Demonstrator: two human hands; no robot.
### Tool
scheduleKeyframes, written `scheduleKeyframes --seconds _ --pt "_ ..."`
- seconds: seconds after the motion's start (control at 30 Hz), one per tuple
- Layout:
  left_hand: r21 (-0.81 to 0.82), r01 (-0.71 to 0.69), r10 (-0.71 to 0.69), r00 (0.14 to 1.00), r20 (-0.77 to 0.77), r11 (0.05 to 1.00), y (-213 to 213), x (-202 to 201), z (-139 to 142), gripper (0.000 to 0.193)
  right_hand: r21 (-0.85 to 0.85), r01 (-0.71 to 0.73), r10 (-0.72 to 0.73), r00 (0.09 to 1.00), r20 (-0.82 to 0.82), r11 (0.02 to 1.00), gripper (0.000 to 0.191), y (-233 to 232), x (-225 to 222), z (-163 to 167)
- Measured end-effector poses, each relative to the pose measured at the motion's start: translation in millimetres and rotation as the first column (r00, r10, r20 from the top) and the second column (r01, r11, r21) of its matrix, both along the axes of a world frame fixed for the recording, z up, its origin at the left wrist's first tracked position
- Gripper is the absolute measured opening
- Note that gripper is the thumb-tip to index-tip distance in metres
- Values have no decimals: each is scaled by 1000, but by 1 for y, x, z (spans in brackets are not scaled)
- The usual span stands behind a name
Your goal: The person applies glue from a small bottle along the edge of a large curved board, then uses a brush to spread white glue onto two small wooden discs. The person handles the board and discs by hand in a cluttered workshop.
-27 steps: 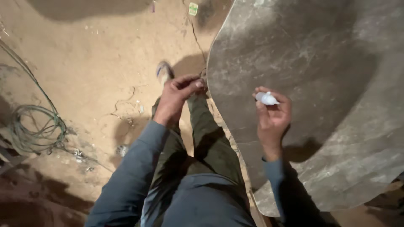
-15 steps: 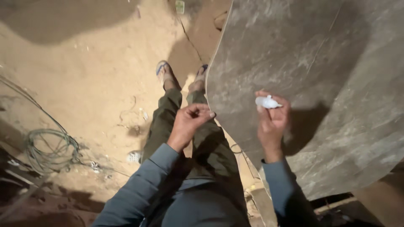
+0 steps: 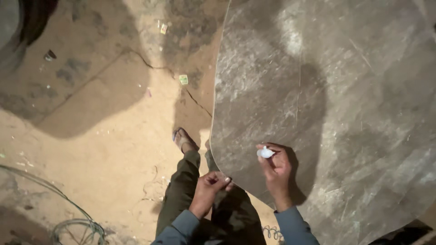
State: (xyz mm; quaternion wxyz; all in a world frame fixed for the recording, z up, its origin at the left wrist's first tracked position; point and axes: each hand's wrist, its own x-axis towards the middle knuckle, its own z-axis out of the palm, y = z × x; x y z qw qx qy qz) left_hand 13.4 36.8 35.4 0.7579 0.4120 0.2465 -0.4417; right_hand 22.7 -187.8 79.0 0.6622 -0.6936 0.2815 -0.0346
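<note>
Seen from above, a person in grey-blue sleeves stood at the curved edge of a large grey stone slab [image 3: 345,113], its dusty surface scratched and streaked with pale marks. The right hand [image 3: 276,169] was raised over the slab near that edge, its fingers drawn together and pinching a small white lump [image 3: 265,153], possibly chalk or cloth, at the fingertips; what the lump was could not be told. The hand's shadow fell across the stone just behind it. The left hand [image 3: 210,187] was lower, at the slab's rim, fingers curled with the fingertips touching or just under the edge; it held nothing that could be seen. Below the hands were olive trousers [image 3: 184,190] and a sandalled foot [image 3: 183,139] on a sandy floor [image 3: 104,149]. A coil of cable [image 3: 75,229] lay at lower left, well apart from the slab, and small paper scraps [image 3: 183,79] lay on the ground beyond.
</note>
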Motion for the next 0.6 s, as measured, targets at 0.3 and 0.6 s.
scheduleKeyframes --seconds 0.3,0.6 --pt "-13 216 -213 972 101 976 4 22 -11 11 78 1 -3 1000 16 997 30 -9 6 7" --pt "22 396 -394 904 164 918 -5 34 4 15 68 29 -23 997 -74 997 28 -21 4 29"
